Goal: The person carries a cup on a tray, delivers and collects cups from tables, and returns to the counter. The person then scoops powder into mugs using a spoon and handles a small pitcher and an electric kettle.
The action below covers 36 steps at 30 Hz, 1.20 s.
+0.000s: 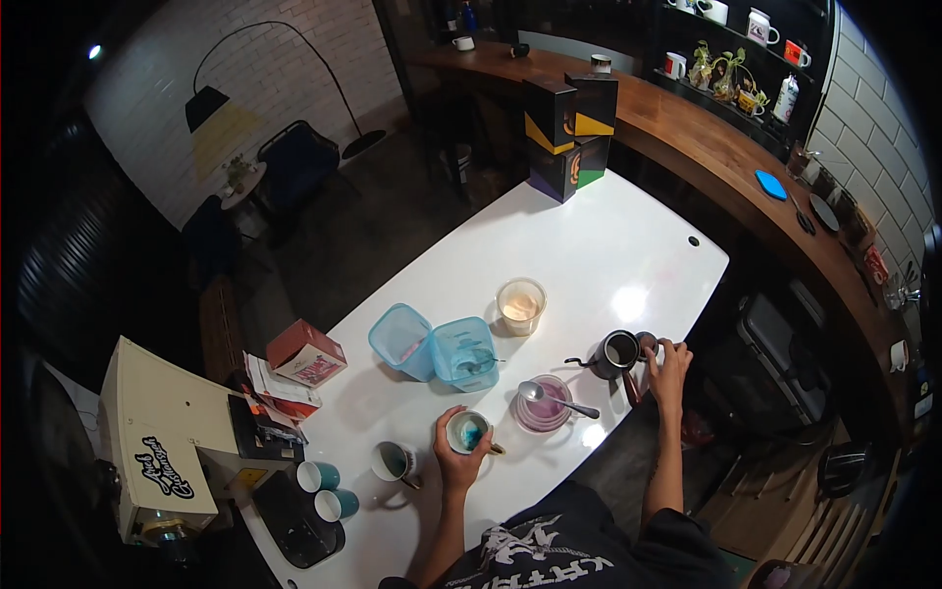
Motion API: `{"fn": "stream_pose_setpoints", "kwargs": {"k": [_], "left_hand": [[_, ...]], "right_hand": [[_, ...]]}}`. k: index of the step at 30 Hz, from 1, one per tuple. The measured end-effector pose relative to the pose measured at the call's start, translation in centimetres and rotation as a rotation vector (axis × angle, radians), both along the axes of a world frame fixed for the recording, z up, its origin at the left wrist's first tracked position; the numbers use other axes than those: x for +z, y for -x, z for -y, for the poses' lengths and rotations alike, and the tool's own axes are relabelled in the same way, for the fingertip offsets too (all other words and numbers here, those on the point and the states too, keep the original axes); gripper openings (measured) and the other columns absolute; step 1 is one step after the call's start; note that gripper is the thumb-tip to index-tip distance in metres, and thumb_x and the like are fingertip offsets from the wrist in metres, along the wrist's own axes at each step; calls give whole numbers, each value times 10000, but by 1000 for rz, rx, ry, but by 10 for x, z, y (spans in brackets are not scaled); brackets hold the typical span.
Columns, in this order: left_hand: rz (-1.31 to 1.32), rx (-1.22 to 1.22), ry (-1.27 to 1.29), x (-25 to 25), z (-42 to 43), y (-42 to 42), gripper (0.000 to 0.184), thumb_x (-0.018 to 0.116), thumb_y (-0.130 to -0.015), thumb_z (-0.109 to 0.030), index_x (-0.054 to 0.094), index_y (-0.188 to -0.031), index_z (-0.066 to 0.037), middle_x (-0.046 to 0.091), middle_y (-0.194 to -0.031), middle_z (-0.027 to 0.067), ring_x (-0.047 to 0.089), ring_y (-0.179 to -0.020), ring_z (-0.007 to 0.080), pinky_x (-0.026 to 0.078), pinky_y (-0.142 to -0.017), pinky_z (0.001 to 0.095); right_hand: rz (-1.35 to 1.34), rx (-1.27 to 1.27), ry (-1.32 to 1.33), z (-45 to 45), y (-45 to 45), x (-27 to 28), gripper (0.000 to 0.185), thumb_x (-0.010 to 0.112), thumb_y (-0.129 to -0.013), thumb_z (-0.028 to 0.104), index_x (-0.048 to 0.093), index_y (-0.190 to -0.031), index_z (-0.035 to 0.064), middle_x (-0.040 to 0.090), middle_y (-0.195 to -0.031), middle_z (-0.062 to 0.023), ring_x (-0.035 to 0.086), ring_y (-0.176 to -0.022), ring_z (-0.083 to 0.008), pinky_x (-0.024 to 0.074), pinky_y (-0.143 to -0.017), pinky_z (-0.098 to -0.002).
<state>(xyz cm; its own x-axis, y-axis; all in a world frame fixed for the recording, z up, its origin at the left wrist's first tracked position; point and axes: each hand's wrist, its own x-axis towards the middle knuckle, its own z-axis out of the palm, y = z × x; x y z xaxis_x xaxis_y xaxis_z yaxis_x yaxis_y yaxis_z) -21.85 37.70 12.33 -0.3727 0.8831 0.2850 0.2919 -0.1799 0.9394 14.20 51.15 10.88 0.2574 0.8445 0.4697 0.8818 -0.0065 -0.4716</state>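
Observation:
My left hand (459, 459) is wrapped around a light cup (467, 420) with bright blue stuff in the bottom. At the table's right edge, the fingers of my right hand (670, 365) are closed on a round dark brown piece that looks like a lid (647, 343). It is beside an open black gooseneck kettle (616, 359) with a wooden handle. Between my hands stands a clear tub (535, 420) of purple powder, with a spoon (557, 396) lying across its rim. To the left is another cup (391, 459).
Two light blue containers (461, 339) and a clear tub (520, 290) of pale powder stand mid-table. Teal cups (334, 505) are beside a cream machine (167, 422) at left. A red box (306, 351) and stacked black boxes (571, 137) stand farther off.

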Motion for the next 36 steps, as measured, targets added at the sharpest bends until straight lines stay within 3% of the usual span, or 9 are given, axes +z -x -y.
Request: {"fn": "stream_pose_setpoints", "kwargs": {"k": [3,5,7,13,17,28,30,32,36], "left_hand": [[5,-11,10,1,1,-1,625,827,-705,-159,515,-1222,0,595,-1164,146,594,-1057,251,477,-933,373],[21,-27,4,1,1,-1,597,780,-724,-69,493,-1244,-9,567,-1217,132,572,-1090,224,459,-963,369],[-25,-35,9,4,1,0,607,801,-724,-115,500,-1239,-2,570,-1220,139,576,-1090,235,463,-959,373],[-10,-41,44,12,1,-3,580,798,-758,-134,508,-1239,14,535,-1286,169,512,-1209,276,402,-1036,403],[-266,-19,-12,16,0,2,510,799,-759,-152,561,-1185,-3,506,-1317,187,479,-1256,349,361,-1070,449],[-489,22,-169,53,21,-10,297,627,-888,-102,578,-1164,-4,498,-1308,194,462,-1269,357,356,-1067,465],[-195,-104,-206,56,34,-24,289,600,-906,-92,568,-1169,24,539,-1238,184,506,-1219,323,380,-1048,432],[-89,-153,-195,63,50,-45,266,551,-930,-63,554,-1175,39,581,-1160,157,563,-1134,270,416,-1013,382],[273,-670,184,69,86,-89,304,448,-1015,-80,500,-1292,32,607,-1139,132,612,-1055,211,457,-983,344]], "right_hand": [[-276,126,332,20,-3,21,284,593,-942,266,669,-1022,5,606,-934,-201,583,-894,-363,465,-821,-429],[-323,238,441,32,-5,28,292,570,-952,267,667,-1012,-2,628,-925,-201,606,-875,-364,475,-806,-427],[-356,426,610,48,2,51,316,511,-973,267,656,-994,-13,675,-897,-203,644,-842,-381,493,-765,-418],[-935,460,651,63,7,24,406,533,-1002,318,646,-920,-63,602,-673,-52,599,-659,-119,468,-618,-288],[-951,453,661,65,13,21,393,572,-983,321,640,-906,-58,597,-668,-43,574,-630,-101,447,-597,-273],[-1178,405,498,101,17,35,303,606,-969,273,660,-929,-23,599,-683,-3,524,-612,-62,400,-571,-228],[-1223,417,446,120,15,45,281,602,-972,255,659,-948,-19,604,-689,-2,523,-613,-57,400,-571,-222],[-1251,426,397,144,11,56,260,598,-975,238,659,-966,-15,609,-695,0,523,-615,-52,400,-572,-217],[-1276,452,307,192,10,66,218,607,-970,204,651,-998,-8,647,-749,-17,566,-662,-57,419,-602,-202]]}}
